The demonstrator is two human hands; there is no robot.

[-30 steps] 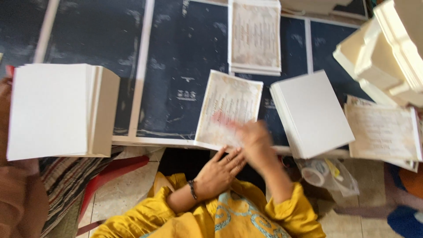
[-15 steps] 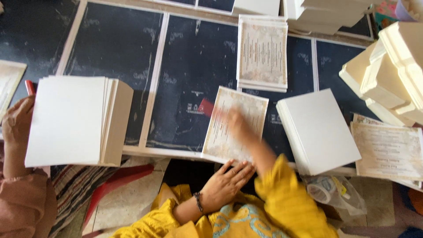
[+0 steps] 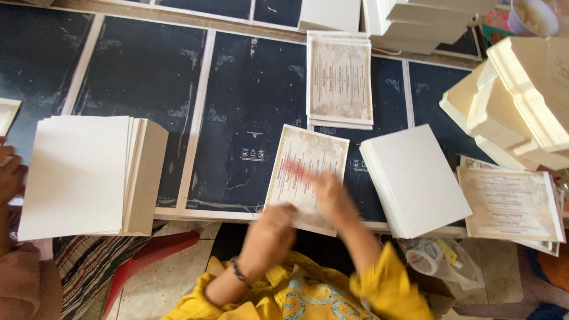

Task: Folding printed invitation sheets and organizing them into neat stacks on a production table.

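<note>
right hand [image 3: 329, 192]: blurred, your palm lies flat and open on the printed card [image 3: 307, 176], gripping nothing.
left hand [image 3: 271, 228]: blurred, loosely open at the card's near edge, touching it; whether it grips, you cannot tell.
printed card: flat on the dark desk [image 3: 249, 112], tilted, at its near edge.
right of it: blank white stack [image 3: 418, 178].
beyond it: printed stack [image 3: 339, 80].
far left: tall white stack [image 3: 89, 175], another person's hand [image 3: 10, 175] beside it.

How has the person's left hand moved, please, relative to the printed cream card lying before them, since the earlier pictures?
Yes: the left hand has moved up from below the printed cream card onto its lower edge.
</note>
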